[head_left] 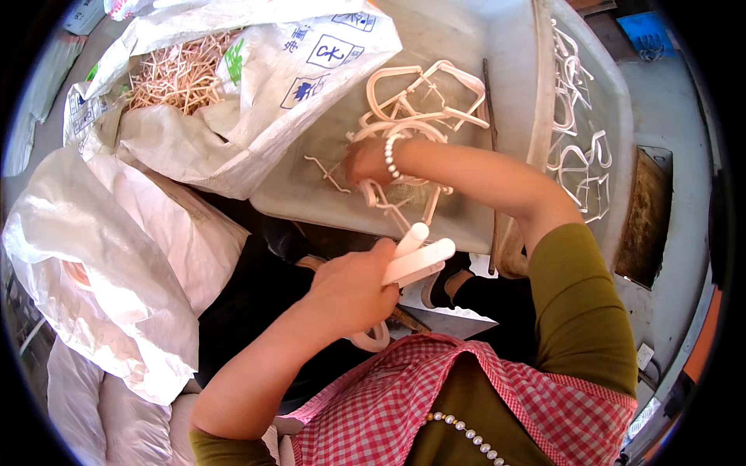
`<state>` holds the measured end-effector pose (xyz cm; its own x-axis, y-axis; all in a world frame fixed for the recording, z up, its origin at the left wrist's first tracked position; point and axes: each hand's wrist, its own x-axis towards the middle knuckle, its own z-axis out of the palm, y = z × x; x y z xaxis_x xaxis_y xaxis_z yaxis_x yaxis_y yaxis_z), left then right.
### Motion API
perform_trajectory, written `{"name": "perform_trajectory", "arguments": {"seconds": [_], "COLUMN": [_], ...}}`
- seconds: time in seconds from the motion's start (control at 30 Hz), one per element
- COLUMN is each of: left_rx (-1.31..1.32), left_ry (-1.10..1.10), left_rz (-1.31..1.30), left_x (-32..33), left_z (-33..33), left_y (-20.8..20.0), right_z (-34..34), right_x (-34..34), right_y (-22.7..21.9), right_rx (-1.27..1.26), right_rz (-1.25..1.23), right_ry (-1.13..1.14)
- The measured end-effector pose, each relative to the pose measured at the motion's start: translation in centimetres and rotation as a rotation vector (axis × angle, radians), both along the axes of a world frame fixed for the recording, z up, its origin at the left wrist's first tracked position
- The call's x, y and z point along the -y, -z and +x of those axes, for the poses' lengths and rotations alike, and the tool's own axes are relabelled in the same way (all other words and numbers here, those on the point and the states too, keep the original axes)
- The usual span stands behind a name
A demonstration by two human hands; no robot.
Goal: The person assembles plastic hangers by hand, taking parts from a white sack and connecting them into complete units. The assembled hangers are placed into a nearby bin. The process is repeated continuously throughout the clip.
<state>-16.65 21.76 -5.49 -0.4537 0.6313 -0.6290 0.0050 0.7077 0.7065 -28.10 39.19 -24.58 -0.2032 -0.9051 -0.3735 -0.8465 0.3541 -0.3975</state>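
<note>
My left hand (346, 289) is closed around a few white plastic handle-like pieces (420, 262). Their rounded ends stick out past my fingers, and a curved loop (374, 339) hangs below the hand. Farther off, my right hand (368, 161) reaches down into a large pale plastic tub (458, 27). It is among several peach-tinted curved plastic parts (427, 87), some still joined by thin sprues. The fingers of that hand are blurred and partly hidden, so I cannot see whether they grip a part. A thin branched sprue (326, 174) lies just left of it.
An open white woven sack (272, 116) full of thin peach sprue scraps (180, 74) stands at the far left. Nearer is another white sack (109, 256). Right of the tub's divider (536, 85), a second compartment holds several white curved parts (573, 159).
</note>
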Motion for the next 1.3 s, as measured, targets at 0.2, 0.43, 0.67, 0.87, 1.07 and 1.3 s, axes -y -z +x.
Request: {"name": "perform_trajectory", "arguments": {"seconds": [0.2, 0.43, 0.67, 0.87, 1.07, 1.3], "left_rx": [-0.022, -0.159, 0.085, 0.166, 0.011, -0.304], "left_ry": [-0.377, -0.645, -0.688, -0.689, -0.65, -0.641], "left_rz": [0.151, 0.297, 0.448, 0.552, 0.489, 0.27], "left_x": [3.5, 4.7, 3.8, 3.7, 4.6, 3.2], "left_z": [-2.9, -5.4, -5.7, -5.6, -6.0, -4.7], "left_y": [-1.2, -1.5, -2.4, -3.0, -2.2, -2.2], "right_z": [-3.1, 3.2, 9.7, 13.6, 15.1, 8.7], "right_x": [-11.3, -18.0, -16.4, -12.9, -9.5, -19.7], "right_y": [-8.3, -17.7, -16.5, -17.7, -21.0, -16.6], "right_rx": [-0.106, 0.652, 1.131, 1.286, 0.927, -0.597], "right_rz": [-0.014, -0.298, -0.962, -1.123, -0.758, 0.477], "right_ry": [0.69, 1.284, 1.26, 1.17, 1.273, 1.48]}}
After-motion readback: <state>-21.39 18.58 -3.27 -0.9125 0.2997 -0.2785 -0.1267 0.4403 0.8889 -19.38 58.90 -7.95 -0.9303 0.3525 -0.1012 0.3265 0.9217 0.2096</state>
